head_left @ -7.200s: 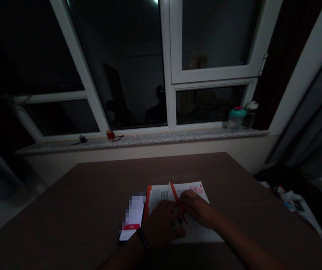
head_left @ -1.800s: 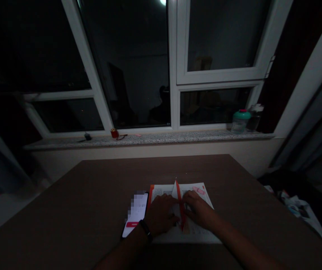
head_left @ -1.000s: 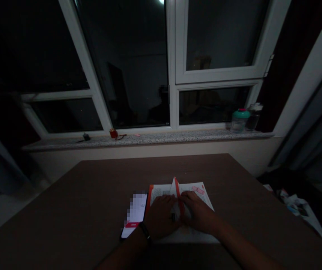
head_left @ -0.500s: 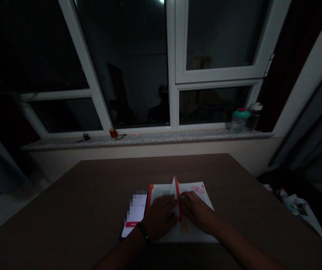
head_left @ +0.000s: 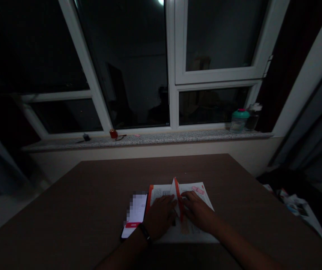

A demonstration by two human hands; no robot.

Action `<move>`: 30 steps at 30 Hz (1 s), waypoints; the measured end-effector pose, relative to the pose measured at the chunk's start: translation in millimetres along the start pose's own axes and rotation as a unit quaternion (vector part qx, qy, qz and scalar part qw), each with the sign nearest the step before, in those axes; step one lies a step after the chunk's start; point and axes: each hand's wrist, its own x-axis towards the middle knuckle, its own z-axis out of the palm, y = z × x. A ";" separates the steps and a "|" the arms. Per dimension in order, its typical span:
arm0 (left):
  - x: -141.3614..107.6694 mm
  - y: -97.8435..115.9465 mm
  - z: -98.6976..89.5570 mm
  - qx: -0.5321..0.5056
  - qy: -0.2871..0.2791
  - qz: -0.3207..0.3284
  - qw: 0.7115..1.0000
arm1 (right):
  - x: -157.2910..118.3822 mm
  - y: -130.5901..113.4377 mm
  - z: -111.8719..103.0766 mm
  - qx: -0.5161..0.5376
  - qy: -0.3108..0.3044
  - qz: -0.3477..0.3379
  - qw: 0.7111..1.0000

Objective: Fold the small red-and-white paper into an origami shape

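An open book point(head_left: 164, 237) with printed pages and orange-red edges lies on the table in front of me. Near its middle, a folded page point(head_left: 175, 186) with a red-orange edge stands up. My left hand point(head_left: 160, 215), with a dark band on the wrist, rests on the left side, its fingers closed against the raised page. From the right, my right hand point(head_left: 197, 212) bends its fingers around the same page. The fingertips partly hide the fold. Just left of the book, touching or nearly so, lies a phone point(head_left: 138, 213) with a lit screen and a pink bar.
The brown table point(head_left: 93, 195) reaches to the wall under a window. On the stone sill point(head_left: 161, 138) stand a teal-lidded bottle point(head_left: 239, 120), a clear bottle point(head_left: 253, 117), a small red jar point(head_left: 113, 134) and a small dark bottle point(head_left: 86, 137). Papers point(head_left: 298, 206) lie beyond the table's right edge.
My left thumb has shifted slightly by the fold. The raised page and my right hand stay almost where they were.
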 end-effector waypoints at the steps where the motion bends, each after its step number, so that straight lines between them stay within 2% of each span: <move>1: 0.5 0.3 -0.1 0.000 0.001 -0.002 1.000 | -0.1 0.2 0.0 0.001 0.000 0.000 1.000; 7: 7.4 3.3 -1.2 -0.001 0.004 -0.026 1.000 | 1.1 0.0 0.5 0.008 0.008 0.004 1.000; 22: 15.4 7.1 -4.8 0.000 0.017 -0.028 0.999 | 8.5 1.1 4.5 -0.030 0.010 0.008 0.999; 30: 15.9 3.1 -0.1 0.005 0.011 -0.024 1.000 | 7.8 1.4 7.6 -0.039 0.016 0.006 0.999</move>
